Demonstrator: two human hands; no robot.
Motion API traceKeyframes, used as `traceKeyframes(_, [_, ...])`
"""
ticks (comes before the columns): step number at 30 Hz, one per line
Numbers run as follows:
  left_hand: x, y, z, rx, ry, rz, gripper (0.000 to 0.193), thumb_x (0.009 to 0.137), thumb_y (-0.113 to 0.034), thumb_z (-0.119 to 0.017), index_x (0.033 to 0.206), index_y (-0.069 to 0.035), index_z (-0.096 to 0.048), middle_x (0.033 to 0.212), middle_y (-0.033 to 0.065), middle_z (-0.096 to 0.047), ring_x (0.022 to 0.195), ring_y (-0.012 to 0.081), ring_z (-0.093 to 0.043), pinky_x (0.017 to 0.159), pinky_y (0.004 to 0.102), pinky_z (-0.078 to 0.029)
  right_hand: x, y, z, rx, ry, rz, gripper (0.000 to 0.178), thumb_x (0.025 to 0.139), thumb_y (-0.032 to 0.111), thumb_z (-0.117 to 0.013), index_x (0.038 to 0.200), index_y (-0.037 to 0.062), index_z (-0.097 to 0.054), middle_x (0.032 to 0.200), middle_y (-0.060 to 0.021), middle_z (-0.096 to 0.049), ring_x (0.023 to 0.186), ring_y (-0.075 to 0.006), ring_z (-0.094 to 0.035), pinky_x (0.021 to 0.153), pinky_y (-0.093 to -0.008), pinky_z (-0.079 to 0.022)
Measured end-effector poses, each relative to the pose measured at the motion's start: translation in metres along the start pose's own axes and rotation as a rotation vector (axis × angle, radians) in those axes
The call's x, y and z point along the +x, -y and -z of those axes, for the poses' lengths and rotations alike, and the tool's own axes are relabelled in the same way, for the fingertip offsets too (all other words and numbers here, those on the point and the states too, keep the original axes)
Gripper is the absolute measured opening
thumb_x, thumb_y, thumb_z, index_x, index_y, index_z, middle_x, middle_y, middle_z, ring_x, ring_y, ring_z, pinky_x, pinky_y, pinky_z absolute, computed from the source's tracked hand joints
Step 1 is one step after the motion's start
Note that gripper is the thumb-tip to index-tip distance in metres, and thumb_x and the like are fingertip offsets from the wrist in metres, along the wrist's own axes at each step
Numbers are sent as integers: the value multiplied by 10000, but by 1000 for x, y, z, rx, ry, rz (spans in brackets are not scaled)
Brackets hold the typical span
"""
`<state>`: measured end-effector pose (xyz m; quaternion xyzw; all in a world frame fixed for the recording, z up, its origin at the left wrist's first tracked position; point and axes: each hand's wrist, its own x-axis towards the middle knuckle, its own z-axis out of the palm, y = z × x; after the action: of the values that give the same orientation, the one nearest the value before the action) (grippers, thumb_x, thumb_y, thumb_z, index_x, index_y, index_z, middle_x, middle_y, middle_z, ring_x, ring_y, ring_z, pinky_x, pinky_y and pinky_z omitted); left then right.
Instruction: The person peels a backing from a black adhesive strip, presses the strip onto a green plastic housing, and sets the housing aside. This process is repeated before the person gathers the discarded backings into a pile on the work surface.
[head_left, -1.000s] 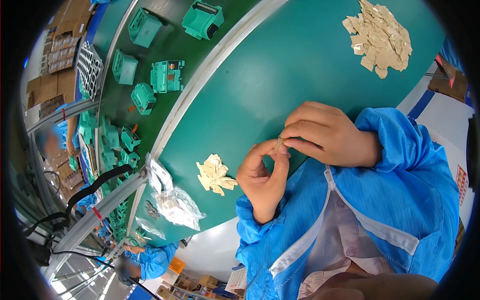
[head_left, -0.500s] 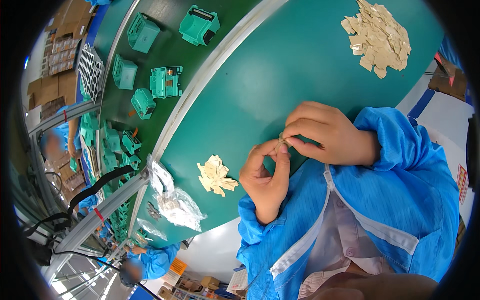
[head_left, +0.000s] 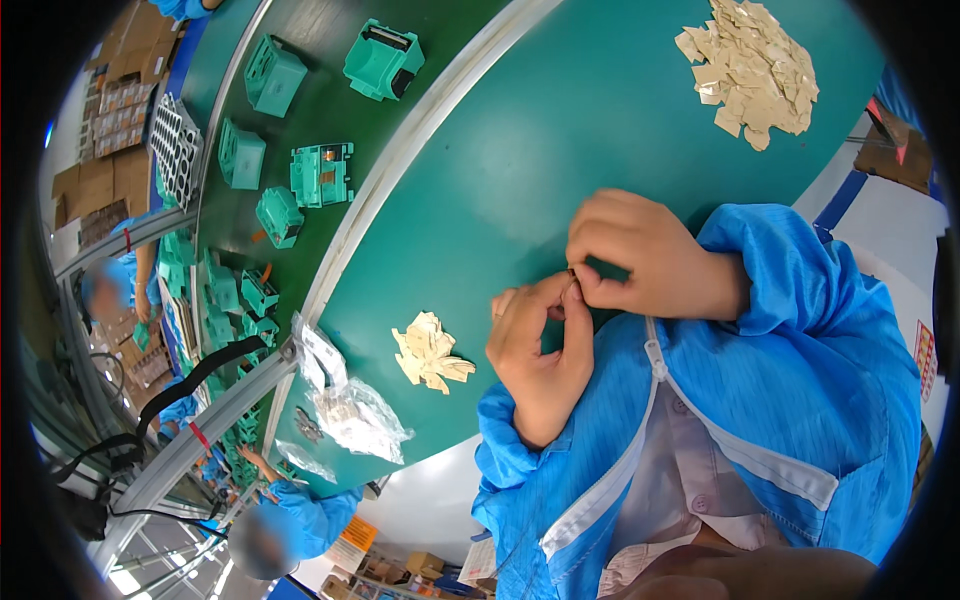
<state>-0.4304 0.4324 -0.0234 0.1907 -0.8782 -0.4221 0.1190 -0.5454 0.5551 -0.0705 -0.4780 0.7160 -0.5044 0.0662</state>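
My left hand (head_left: 541, 352) and my right hand (head_left: 640, 255) meet fingertip to fingertip in front of my chest, above the table's near edge. Both are closed in a pinch. A tiny dark bit shows where the fingertips touch, too small and too covered to name. Left of my left hand lies a small pile of thin beige pieces (head_left: 431, 352) on the green table (head_left: 480, 190). A larger heap of flat, squarish beige pieces (head_left: 757, 75) rests at the far right, beyond my right hand.
Clear plastic bags (head_left: 352, 410) and small dark parts (head_left: 308, 424) lie at the table's left end. Beyond a pale metal rail (head_left: 362, 208), green plastic housings (head_left: 322, 175) sit on a dark green belt. A co-worker in blue (head_left: 300, 515) is at lower left.
My fingers have curled further in, and the beige edge seen between them earlier is now hidden. The green housings have shifted slightly left and down along the belt. The lower-left co-worker has moved.
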Motion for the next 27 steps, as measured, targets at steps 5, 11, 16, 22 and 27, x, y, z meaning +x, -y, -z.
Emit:
traceKeyframes(5, [-5, 3, 1, -464, -36, 320, 129, 926, 5, -651, 1053, 24, -645, 930, 112, -709, 800, 163, -642, 750, 280, -506, -12, -17, -1, 872, -80, -629, 46, 886, -21, -532, 894, 19, -551, 885, -43, -543, 812, -103, -549, 712, -269, -451])
traceKeyframes(11, [-2, 15, -16, -952, -102, 453, 110, 969, -41, -617, 1067, -3, -582, 990, 122, -705, 921, 187, -660, 886, 322, -502, -8, 6, 3, 1073, 11, -667, 80, 964, -7, -541, 1034, 32, -534, 955, -17, -555, 848, -68, -541, 741, -232, -461])
traceKeyframes(16, [-7, 24, -24, -858, -99, 356, 126, 958, -18, -626, 1079, -12, -594, 1123, 72, -629, 1022, 135, -582, 910, 290, -466, -10, -1, -2, 979, 85, -637, 103, 968, 21, -578, 1071, 26, -577, 961, -24, -581, 854, -83, -565, 721, -254, -471])
traceKeyframes(22, [-3, 27, -4, -681, 73, 327, 150, 899, 76, -647, 1037, 18, -642, 1061, 86, -607, 980, 146, -568, 879, 274, -455, -2, -9, 16, 358, 108, -222, 92, 917, 21, -617, 1009, 20, -616, 950, -105, -585, 824, -222, -590, 683, -322, -476])
traceKeyframes(27, [-2, 21, -9, -648, 34, 342, 68, 924, 33, -657, 991, 29, -661, 1015, 91, -646, 924, 147, -602, 846, 267, -471, 4, -5, 14, 165, -53, -111, 103, 885, 35, -646, 984, 27, -619, 964, -124, -573, 819, -293, -577, 698, -364, -485])
